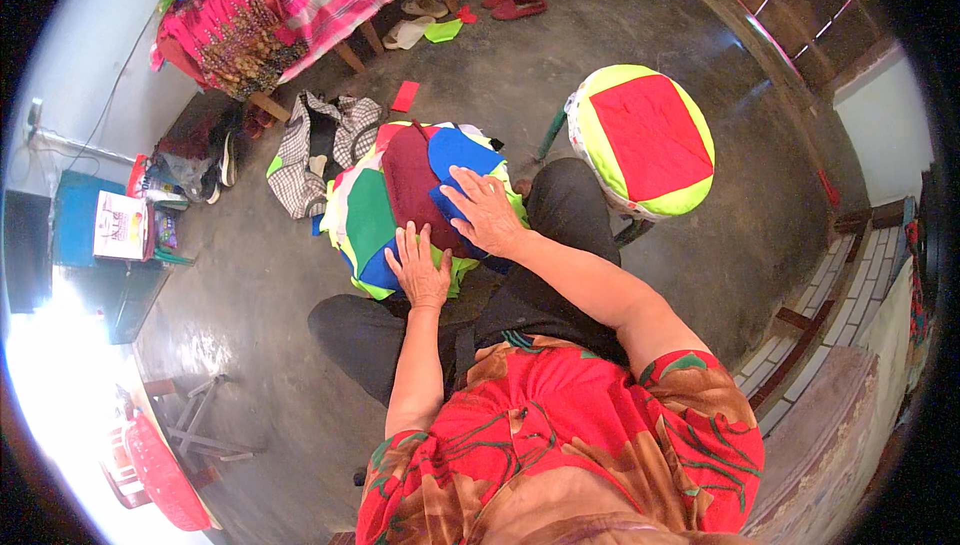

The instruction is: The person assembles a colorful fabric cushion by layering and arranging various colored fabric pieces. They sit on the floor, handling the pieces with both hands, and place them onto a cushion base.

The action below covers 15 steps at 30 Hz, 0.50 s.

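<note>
Both hands, left hand (420,270) and right hand (487,213), lay flat, fingers released, on the patchwork cloth pile (400,200) across the knees; uneven pressing could slide loose pieces floorward.

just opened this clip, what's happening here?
A seated person leans over a pile of colourful fabric pieces on the concrete floor. The left hand lies flat on the near edge of the pile, fingers spread. The right hand presses down on the blue piece next to a maroon piece. Neither hand is gripping anything. To the right stands a round stool with a red and yellow-green cover; a checked bag lies just left of the pile.
</note>
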Tool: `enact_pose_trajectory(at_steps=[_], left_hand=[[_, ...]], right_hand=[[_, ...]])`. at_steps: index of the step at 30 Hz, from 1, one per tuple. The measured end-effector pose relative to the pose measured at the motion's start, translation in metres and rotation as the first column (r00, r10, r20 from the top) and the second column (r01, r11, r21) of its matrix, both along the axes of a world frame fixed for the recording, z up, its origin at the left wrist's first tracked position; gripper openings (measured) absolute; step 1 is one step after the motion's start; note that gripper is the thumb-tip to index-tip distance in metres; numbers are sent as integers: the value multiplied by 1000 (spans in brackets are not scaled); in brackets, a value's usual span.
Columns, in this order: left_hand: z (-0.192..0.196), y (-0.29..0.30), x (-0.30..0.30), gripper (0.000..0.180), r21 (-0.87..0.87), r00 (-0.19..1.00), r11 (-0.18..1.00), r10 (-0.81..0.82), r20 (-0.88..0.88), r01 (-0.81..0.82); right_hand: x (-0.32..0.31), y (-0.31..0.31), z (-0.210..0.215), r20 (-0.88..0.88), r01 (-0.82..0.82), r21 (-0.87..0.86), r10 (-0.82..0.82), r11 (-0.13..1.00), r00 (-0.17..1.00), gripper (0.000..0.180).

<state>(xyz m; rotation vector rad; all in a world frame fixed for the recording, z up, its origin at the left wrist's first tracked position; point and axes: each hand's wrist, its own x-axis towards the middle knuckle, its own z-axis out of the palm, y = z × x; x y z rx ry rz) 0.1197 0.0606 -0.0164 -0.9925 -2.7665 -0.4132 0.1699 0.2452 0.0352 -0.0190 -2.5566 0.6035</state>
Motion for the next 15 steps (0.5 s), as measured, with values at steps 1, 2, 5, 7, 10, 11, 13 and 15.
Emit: enact_pose_trajectory(at_steps=[1, 2, 5, 7, 10, 11, 13, 15], left_hand=[[0, -1, -1, 62, 1, 1000, 1000, -5, -5, 5], [0, -2, -1, 62, 2, 1000, 1000, -5, -11, 5], [1, -3, -1, 64, 40, 1000, 999, -13, -3, 13], [4, -1, 0, 64, 32, 1000, 999, -15, 6, 15], [7, -1, 1, 64, 52, 999, 999, -15, 31, 13], [6, -2, 1, 65, 53, 999, 999, -14, 41, 12], [5, -4, 3, 65, 53, 999, 999, 0, 54, -3], [6, -6, 2, 65, 56, 999, 998, 3, 50, -6]], right_hand=[[-2, -2, 1, 38, -6, 4, 6, 1000, 999, 58], [0, -2, 0, 76, -16, 9, 15, 1000, 997, 60], [5, -2, -19, 342, -129, -7, 124, 992, 931, 68], [8, -3, -11, 452, -125, 65, 83, 990, 888, 69], [5, 3, -16, 484, -107, -41, 114, 993, 868, 67], [5, 4, -16, 484, -109, -57, 123, 992, 867, 65], [5, 3, -16, 478, -117, -81, 142, 990, 867, 64], [2, 3, -15, 488, -129, -103, 163, 986, 857, 65]])
